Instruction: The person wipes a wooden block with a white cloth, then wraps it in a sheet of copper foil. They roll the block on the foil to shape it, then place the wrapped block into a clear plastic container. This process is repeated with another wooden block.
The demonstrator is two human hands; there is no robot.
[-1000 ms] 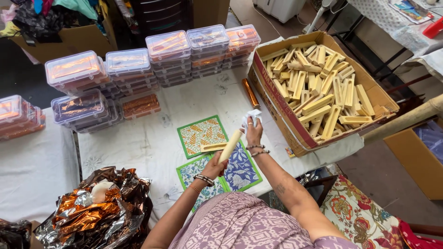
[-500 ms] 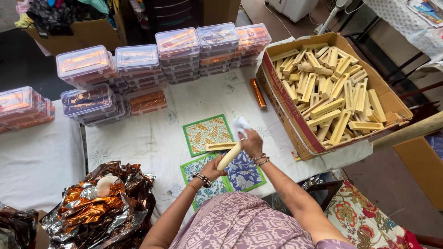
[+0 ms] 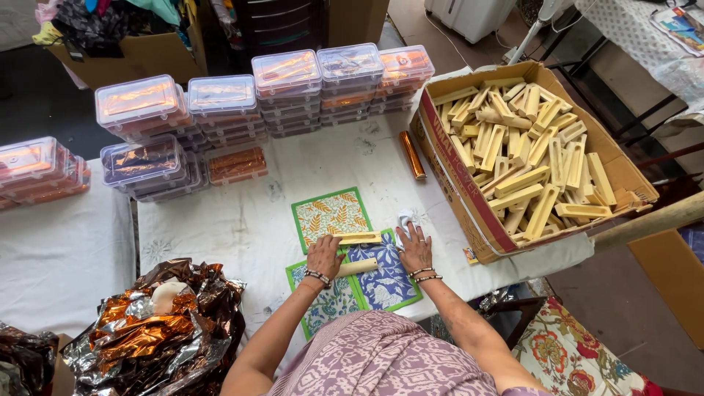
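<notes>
Left hand is resting flat w/ fingers loose on a pale wooden stick, which lies across the blue floral mat on the counter. Right hand is spread open on that same mat, not gripping anything, w/ a bit of white cloth just past the fingertips. Another flat wooden piece sits btwn the hands, and the cardboard box of wooden pieces is off to the right.
</notes>
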